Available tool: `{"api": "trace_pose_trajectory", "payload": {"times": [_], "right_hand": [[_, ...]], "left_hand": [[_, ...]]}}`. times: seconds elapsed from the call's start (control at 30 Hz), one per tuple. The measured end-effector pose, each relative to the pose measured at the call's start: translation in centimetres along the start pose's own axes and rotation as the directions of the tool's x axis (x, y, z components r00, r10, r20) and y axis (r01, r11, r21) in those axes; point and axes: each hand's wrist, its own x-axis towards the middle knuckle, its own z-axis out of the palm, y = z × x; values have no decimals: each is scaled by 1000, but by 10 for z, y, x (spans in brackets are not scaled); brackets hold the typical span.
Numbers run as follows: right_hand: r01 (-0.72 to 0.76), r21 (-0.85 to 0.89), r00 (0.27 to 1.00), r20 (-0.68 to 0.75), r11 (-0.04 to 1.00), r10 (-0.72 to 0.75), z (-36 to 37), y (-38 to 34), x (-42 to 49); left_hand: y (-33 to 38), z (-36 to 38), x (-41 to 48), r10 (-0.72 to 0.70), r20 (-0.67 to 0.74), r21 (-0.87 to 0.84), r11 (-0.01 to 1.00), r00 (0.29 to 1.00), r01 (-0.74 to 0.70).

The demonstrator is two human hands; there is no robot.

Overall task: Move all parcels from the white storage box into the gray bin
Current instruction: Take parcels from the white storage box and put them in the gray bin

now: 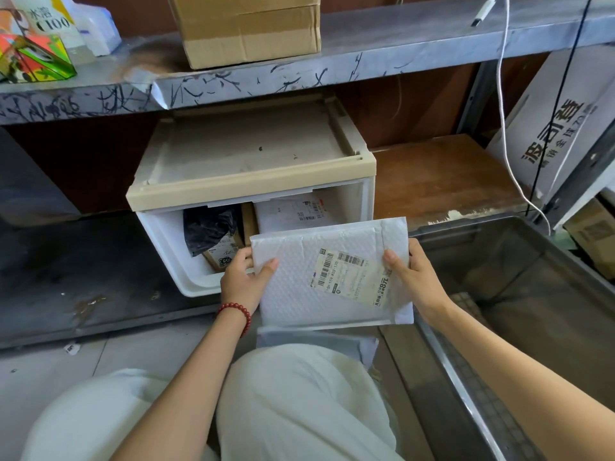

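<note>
Hands grasp white bubble mailer [329, 277]: left grip [244, 281] on left edge, right grip [411, 274] on right edge.

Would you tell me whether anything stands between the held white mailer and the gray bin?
Nothing visible does: the left hand and right hand hold the white mailer just left of the gray bin, whose top is open.

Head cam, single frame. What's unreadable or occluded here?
Head view only:
- Parcels left in the white storage box: the white mailer, gripped by left hand and right hand, blocks part of the opening.
- Gray bin: near end cut off by the frame edge and the right forearm.
- Text on the label: too small.
- Flat gray package below the mailer: mostly hidden by mailer and knee.
</note>
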Motion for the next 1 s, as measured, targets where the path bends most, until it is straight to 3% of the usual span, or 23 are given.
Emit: {"api": "trace_pose_trajectory", "payload": {"times": [0.27, 0.5, 0.67, 0.87, 1.0], "right_hand": [[-50, -35, 997, -65, 998, 48, -7, 5, 1], [-42, 2, 989, -144, 999, 42, -30, -6, 1], [-50, 23, 955, -291, 998, 55, -61, -9, 2], [-175, 103, 912, -358, 979, 201, -125, 17, -17], [-273, 215, 847, -409, 938, 340, -174, 41, -39]], "left_hand": [[3, 6, 3, 45, -11, -13, 999, 999, -45], [23, 29, 11, 39, 212, 172, 982, 976, -76], [59, 82, 20, 197, 162, 340, 908, 967, -243], [95, 153, 19, 327, 297, 342, 841, 897, -420], [101, 209, 12, 290, 428, 315, 840, 856, -442]]}}
